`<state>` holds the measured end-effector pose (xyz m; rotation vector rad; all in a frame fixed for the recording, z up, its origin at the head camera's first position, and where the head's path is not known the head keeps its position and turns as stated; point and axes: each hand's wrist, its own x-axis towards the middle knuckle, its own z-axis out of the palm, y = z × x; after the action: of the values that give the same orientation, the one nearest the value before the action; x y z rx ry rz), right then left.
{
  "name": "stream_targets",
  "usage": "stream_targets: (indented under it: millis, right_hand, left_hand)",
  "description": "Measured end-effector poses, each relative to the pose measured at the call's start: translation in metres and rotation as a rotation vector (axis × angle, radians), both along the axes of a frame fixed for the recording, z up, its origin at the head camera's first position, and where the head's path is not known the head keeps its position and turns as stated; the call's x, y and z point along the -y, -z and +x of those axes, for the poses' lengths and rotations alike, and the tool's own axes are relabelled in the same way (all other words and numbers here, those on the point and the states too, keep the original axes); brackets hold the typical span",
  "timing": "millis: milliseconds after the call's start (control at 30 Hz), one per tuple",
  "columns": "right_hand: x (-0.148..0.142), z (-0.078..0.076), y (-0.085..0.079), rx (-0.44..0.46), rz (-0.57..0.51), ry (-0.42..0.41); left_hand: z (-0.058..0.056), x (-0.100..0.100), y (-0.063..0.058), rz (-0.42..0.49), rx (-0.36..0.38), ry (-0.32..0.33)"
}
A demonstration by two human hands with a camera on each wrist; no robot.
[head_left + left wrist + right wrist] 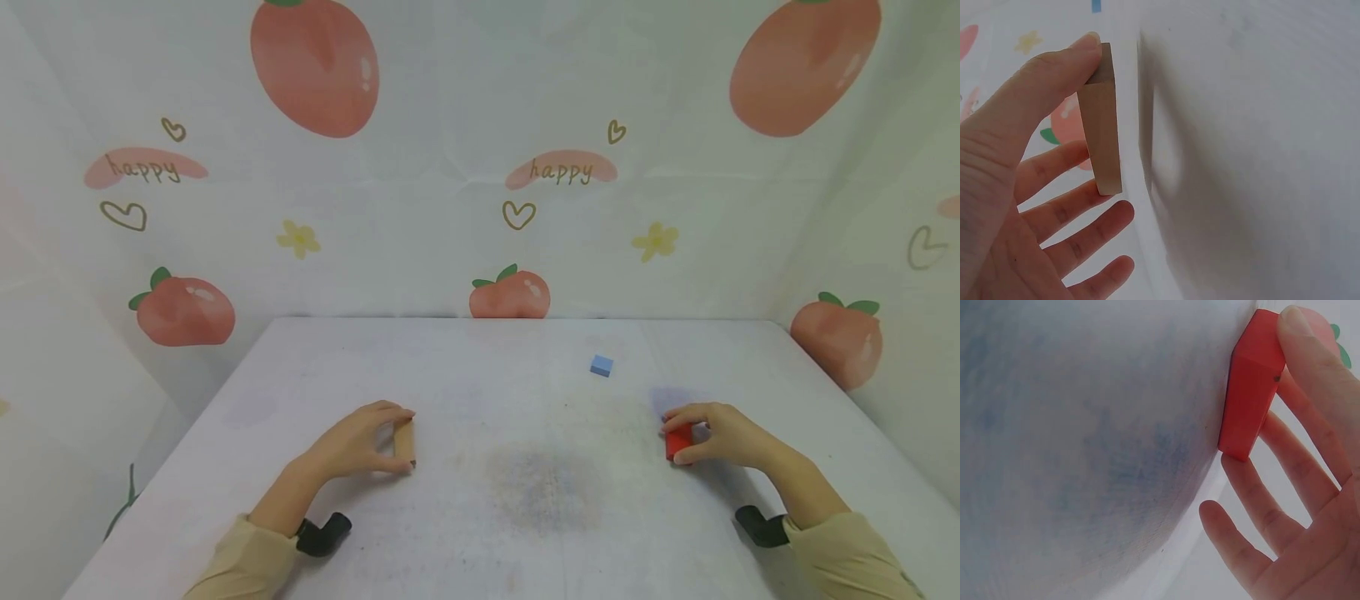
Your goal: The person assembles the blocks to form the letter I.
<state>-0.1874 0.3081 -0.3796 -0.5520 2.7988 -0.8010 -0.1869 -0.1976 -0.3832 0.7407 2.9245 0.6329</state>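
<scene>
Fingers (pixel 1067 210) of the left hand (pixel 356 442) pinch a wooden block (pixel 404 442) against the thumb, the two smallest spread clear of it. The right hand (pixel 720 437) pinches a red block (pixel 678 442) likewise, little finger free; on the bench (pixel 487 400), a blue block (pixel 602 366) lies beyond both hands' fingers, nearer the right.

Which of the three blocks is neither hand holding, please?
The blue rectangular block, which lies untouched; the left hand pinches the tan wooden block, the right hand the red rectangular block.
</scene>
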Motion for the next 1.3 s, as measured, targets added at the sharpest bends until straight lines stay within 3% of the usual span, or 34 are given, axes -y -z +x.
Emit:
stream_targets:
  millis: [1300]
  right_hand:
    - [0.0, 0.0, 0.001, -0.02, 0.005, -0.006]
  left_hand:
    - [-0.02, -0.048, -0.008, -0.04, -0.001, 0.101]
